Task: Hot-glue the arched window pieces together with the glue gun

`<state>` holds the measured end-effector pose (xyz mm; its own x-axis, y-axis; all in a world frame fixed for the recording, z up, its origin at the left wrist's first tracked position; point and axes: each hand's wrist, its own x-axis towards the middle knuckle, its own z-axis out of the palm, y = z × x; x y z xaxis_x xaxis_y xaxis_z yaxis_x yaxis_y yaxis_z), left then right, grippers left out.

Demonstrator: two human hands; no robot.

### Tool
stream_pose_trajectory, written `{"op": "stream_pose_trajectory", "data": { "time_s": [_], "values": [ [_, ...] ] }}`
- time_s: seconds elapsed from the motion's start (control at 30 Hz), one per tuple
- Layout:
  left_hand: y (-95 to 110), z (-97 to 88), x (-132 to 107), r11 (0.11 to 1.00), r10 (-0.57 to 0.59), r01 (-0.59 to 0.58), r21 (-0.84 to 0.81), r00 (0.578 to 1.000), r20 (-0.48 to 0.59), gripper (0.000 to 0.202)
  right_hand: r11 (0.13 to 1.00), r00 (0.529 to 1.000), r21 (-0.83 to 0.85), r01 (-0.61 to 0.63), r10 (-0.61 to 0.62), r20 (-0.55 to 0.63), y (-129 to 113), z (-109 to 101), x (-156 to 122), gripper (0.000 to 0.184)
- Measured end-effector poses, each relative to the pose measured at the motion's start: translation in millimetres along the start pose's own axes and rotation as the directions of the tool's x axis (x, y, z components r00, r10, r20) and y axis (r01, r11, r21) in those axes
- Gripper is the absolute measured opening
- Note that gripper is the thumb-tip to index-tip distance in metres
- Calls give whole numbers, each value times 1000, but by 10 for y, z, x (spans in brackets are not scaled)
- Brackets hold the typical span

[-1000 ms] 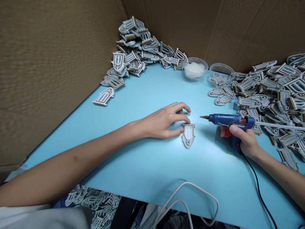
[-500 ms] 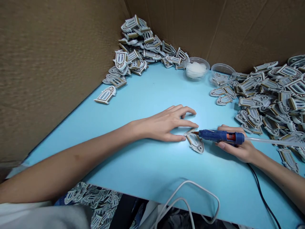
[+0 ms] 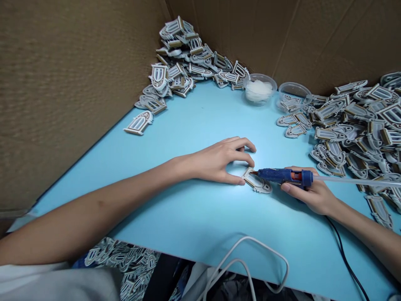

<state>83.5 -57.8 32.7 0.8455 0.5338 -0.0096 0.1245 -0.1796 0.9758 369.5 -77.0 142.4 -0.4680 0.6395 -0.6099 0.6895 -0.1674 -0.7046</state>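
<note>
A small arched window-shaped piece (image 3: pixel 257 183), white and grey with a pale panel, lies flat on the blue table. My left hand (image 3: pixel 224 162) holds its straight base end between thumb and index finger, the other fingers curled above the table. My right hand (image 3: pixel 308 190) is wrapped round a blue hot glue gun (image 3: pixel 277 175) with a clear glue stick (image 3: pixel 351 180) sticking out of its back. The gun's brown nozzle reaches the base end of the piece, close to my left fingertips. The gun's handle is mostly hidden by my hand.
Finished-looking arched pieces (image 3: pixel 177 71) are heaped at the back left, and more pieces (image 3: pixel 332 108) at the right. Two clear plastic tubs (image 3: pixel 259 100) (image 3: pixel 282 104) stand at the back. Cardboard walls (image 3: pixel 94 62) enclose the table. A white cable (image 3: pixel 263 246) loops over the front edge.
The piece has turned, its arched end swinging up and right. My left thumb and index finger have closed in on its base, and the glue gun has shifted slightly left.
</note>
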Motion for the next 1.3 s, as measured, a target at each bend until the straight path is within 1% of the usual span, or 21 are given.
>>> {"op": "stream_pose_trajectory", "data": {
  "time_s": [0.17,0.33,0.47,0.57,0.73,0.93,1.17,1.3],
  "values": [
    [-7,8,1,1000,7,-7,-1,1000,-7,35,1000,1000,-15,2,-1,9,16,-4,-5,36],
    [-11,7,-5,1000,6,-6,-5,1000,-9,34,1000,999,-11,-6,6,36,5,-18,1,43],
    [-10,1,-4,1000,-3,2,-15,1000,-3,36,1000,1000,-26,-9,10,27,-12,-16,2,39],
    [-13,2,-2,1000,1,-1,-19,1000,-4,37,999,1000,-35,9,-8,29,-25,-16,4,37],
    [-18,10,0,1000,11,-11,-18,1000,-7,37,998,998,-33,44,-43,39,-34,-19,15,43],
    [-10,9,0,1000,4,-4,-23,1000,-6,37,999,1000,-48,22,-21,19,-26,-15,3,45],
    [-9,4,-3,1000,-2,2,-18,1000,-2,36,999,1000,-46,15,-14,28,-50,-18,20,47],
    [-16,6,4,1000,3,-3,-20,1000,-6,37,1000,1000,-16,-2,2,9,-44,-5,8,49]
  ]
}}
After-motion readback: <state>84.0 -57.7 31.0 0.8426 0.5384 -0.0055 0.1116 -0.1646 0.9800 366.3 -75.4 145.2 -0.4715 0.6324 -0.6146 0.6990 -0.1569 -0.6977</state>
